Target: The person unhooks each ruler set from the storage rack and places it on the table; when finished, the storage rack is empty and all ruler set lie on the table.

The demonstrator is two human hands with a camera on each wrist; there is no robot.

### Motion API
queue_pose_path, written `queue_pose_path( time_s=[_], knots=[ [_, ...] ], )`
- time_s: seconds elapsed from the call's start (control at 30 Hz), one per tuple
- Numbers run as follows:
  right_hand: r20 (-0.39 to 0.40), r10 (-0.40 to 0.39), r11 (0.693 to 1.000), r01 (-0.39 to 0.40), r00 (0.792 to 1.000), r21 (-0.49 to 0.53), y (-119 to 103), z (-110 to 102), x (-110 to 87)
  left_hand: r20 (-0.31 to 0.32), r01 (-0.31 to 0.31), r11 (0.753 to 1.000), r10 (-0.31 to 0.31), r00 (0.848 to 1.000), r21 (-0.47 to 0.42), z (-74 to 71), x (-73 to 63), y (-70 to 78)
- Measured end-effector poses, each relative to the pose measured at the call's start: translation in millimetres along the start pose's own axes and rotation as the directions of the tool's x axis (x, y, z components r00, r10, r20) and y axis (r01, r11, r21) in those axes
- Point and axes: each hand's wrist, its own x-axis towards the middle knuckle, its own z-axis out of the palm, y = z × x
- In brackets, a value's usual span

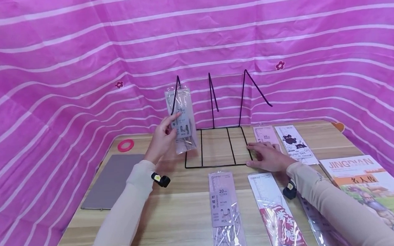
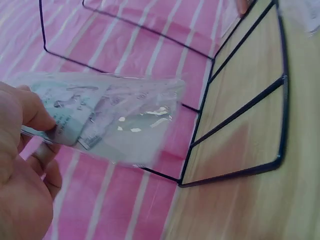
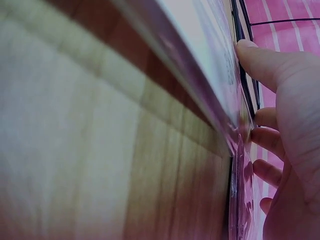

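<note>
My left hand (image 1: 162, 137) pinches a clear-wrapped ruler set (image 1: 185, 120) between thumb and fingers, holding it upright at the left end of a black wire rack (image 1: 211, 100). One left upright crosses the packet's upper part in the head view. In the left wrist view, the ruler set's clear end (image 2: 145, 122) points toward the rack's base. My right hand (image 1: 269, 156) rests at the base's right side, fingers extended and touching the frame. Beside that hand lie a pink ruler set (image 1: 263, 133) and a white cat-print ruler set (image 1: 293, 142).
Nearer on the wooden table (image 1: 175, 220) lie a lilac ruler set (image 1: 224, 210), a red-and-white packet (image 1: 276, 211) and another packet (image 1: 322, 224) under the right forearm. A book (image 1: 371, 188) is at right; a grey notebook (image 1: 114, 181) and pink tape ring (image 1: 125, 145) at left.
</note>
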Motion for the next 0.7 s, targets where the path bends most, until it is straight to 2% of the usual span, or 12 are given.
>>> queue_pose_path(
  time_s=[0.17, 0.4, 0.5, 0.7],
  knots=[
    [0.001, 0.001, 1.0, -0.001, 1.0, 0.003, 0.7, -0.1, -0.1, 0.081, 0.006, 1.0, -0.008, 0.997, 0.029, -12.0, -25.7, 11.5],
    [0.007, 0.004, 1.0, -0.004, 1.0, 0.006, 0.6, -1.3, -0.3, 0.173, 0.099, 0.993, -0.108, 0.979, 0.061, -25.8, -73.8, 32.2],
    [0.007, 0.009, 1.0, -0.009, 1.0, 0.009, 0.2, -2.3, -0.5, 0.186, 0.096, 0.993, -0.107, 0.977, 0.072, -29.3, -93.5, 39.9],
    [0.006, 0.012, 1.0, -0.013, 1.0, 0.003, -0.9, -1.5, -0.8, 0.209, 0.053, 0.996, -0.065, 0.976, 0.066, -32.8, -125.7, 51.4]
  ],
)
